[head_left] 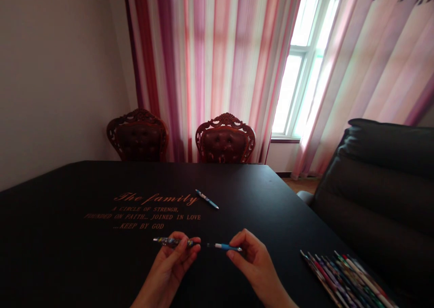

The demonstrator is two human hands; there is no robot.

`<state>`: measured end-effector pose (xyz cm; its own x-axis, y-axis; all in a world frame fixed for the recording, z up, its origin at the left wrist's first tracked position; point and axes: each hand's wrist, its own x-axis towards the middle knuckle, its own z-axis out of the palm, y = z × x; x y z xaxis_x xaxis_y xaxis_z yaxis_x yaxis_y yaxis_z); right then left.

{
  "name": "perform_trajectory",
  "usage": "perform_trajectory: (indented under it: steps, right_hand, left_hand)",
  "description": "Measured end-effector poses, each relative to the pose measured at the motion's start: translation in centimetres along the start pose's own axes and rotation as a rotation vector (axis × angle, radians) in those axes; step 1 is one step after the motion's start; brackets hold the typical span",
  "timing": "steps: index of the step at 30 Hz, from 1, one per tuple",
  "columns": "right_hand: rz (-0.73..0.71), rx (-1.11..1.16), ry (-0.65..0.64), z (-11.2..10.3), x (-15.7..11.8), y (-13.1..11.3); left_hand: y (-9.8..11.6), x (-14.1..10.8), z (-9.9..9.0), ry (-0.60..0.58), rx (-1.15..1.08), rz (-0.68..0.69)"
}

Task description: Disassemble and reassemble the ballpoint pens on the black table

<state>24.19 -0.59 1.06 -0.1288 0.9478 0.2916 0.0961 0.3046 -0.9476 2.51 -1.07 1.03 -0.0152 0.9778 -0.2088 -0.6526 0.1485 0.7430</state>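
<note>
My left hand [178, 254] pinches the dark, patterned barrel of a pen [166, 240], whose silver end points left. Across a short gap, my right hand [252, 256] grips a blue pen part [224, 246] between thumb and fingers. That part has a silver tip on the right and a pale band on its left. A thin, dark piece reaches from it toward the barrel; whether the two touch I cannot tell. Beyond my hands, a blue-and-white pen [207, 199] lies slantwise on the black table [244, 186].
Several pens [346, 276] lie side by side at the table's right edge. A black leather seat [383, 186] stands to the right. Two carved chairs, one on the left [138, 138] and one in the middle [225, 143], face the far edge, with striped curtains [220, 50] behind.
</note>
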Motion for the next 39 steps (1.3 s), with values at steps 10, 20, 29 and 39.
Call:
perform_trajectory:
  steps: [10, 20, 29, 39]
  right_hand:
    - [0.025, 0.034, -0.059, 1.4, -0.4, 0.1]
    - [0.035, -0.036, -0.019, 2.3, -0.8, 0.7]
    - [0.033, -0.155, -0.018, 3.0, -1.2, -0.1]
    - [0.057, -0.168, -0.064, 2.9, -1.0, 0.4]
  left_hand:
    - [-0.8, -0.7, 0.2, -0.173, 0.057, -0.093]
    - [-1.8, -0.7, 0.2, -0.158, 0.116, 0.043]
    - [-2.4, -0.7, 0.2, -0.071, 0.079, 0.003]
    - [-1.9, -1.0, 0.6, -0.106, 0.092, 0.014]
